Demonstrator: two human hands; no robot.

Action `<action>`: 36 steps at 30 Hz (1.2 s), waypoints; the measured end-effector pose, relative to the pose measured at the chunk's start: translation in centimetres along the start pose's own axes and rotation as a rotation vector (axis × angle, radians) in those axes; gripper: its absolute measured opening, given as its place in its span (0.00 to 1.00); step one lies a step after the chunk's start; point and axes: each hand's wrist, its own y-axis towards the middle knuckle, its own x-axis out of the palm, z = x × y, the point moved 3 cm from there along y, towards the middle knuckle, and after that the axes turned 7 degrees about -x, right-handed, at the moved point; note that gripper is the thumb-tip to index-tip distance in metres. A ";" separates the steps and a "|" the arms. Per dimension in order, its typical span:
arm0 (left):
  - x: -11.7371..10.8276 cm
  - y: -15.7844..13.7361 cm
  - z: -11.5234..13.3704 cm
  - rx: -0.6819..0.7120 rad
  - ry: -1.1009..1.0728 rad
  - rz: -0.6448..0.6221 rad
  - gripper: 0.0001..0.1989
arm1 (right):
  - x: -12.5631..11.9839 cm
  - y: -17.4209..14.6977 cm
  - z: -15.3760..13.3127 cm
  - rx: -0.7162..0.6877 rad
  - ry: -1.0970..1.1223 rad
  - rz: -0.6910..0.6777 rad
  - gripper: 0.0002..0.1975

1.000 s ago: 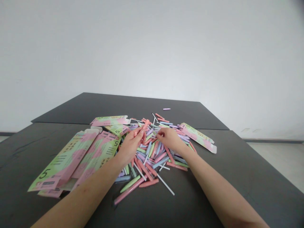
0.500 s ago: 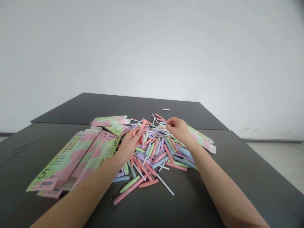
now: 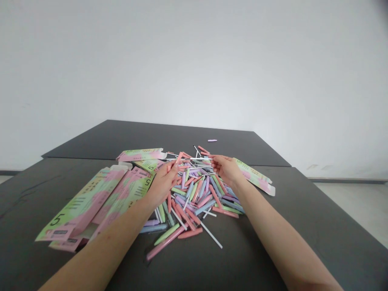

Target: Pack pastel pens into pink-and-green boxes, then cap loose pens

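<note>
My left hand [image 3: 165, 181] is closed around a salmon-pink pen barrel [image 3: 180, 156], whose end sticks up past the fingertips. Opposite it, my right hand [image 3: 226, 169] pinches a thin white pen refill [image 3: 200, 159] that points left towards the barrel. I cannot tell whether the refill touches the barrel. Beneath both hands spreads a heap of loose pen parts [image 3: 198, 190] in pink, green, blue and purple, with white refills among them. A white refill [image 3: 211, 235] juts out from the near side of the heap.
Printed pink-and-green cartons [image 3: 81, 202] lie left of the heap, with another carton [image 3: 144, 154] behind them. One more carton [image 3: 256, 177] rests beyond my right wrist. A lone purple pen part [image 3: 212, 140] lies farther back on the black table [image 3: 169, 131].
My right hand has turned and lowered slightly, and a white refill now shows stretching left from its fingers. My left hand has shifted a little left and down, still holding the pink barrel.
</note>
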 end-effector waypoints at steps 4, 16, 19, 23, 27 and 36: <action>0.4 -0.5 0.7 0.001 0.020 0.029 0.15 | 0.3 -0.4 0.8 0.082 0.079 -0.005 0.04; 0.8 -0.8 1.1 0.021 -0.096 0.027 0.13 | 2.5 -4.1 2.6 0.248 0.151 -0.051 0.05; 0.5 -0.5 0.8 0.035 -0.137 0.044 0.15 | 2.6 -4.8 3.0 0.281 0.106 -0.115 0.03; 0.1 -0.1 0.5 0.038 -0.179 0.080 0.16 | 1.7 -4.7 2.9 0.155 -0.193 -0.254 0.06; -0.5 0.3 0.1 0.040 -0.169 0.089 0.17 | 0.7 -4.3 1.2 -0.329 -0.814 -0.342 0.10; -1.5 1.0 -0.2 0.010 -0.161 0.056 0.18 | 0.8 -4.8 1.6 -0.580 -1.249 -0.691 0.16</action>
